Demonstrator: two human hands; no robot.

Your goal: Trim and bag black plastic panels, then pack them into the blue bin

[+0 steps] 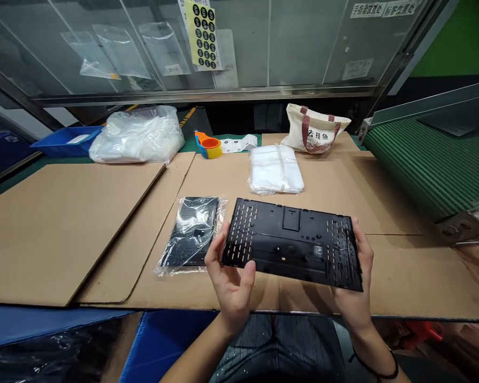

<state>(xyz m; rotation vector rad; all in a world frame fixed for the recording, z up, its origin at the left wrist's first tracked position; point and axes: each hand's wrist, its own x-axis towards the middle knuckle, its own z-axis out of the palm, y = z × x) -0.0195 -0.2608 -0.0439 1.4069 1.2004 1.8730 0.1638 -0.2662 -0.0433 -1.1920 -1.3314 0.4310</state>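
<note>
I have the black panel (pixel 293 244) raised in front of me, above the near part of the cardboard-covered table (pixel 407 282), tilted so its slotted, ribbed face shows. My left hand (pixel 229 279) is clamped on its left end, the thumb pressed at the near edge and the fingers around the side. My right hand (pixel 355 282) grips the opposite end, its fingers wrapped over the right edge; a dark cord circles that wrist.

Just left of my left hand lies a black panel in a clear bag (pixel 193 231), flat on the cardboard. Beyond the panel I hold sits a banded stack of clear bags (pixel 277 169). Behind that stack, to its left, are an orange, yellow and blue tape dispenser (pixel 209 144) and a strip of printed paper (pixel 239 143); to its right stands a cream tote bag (pixel 315 130).

Farther left are a large cardboard sheet (pixel 72 223), a bulky plastic bundle (pixel 138 135) and a blue tray (pixel 66 142). A green ridged conveyor belt (pixel 431 154) runs along my right.
</note>
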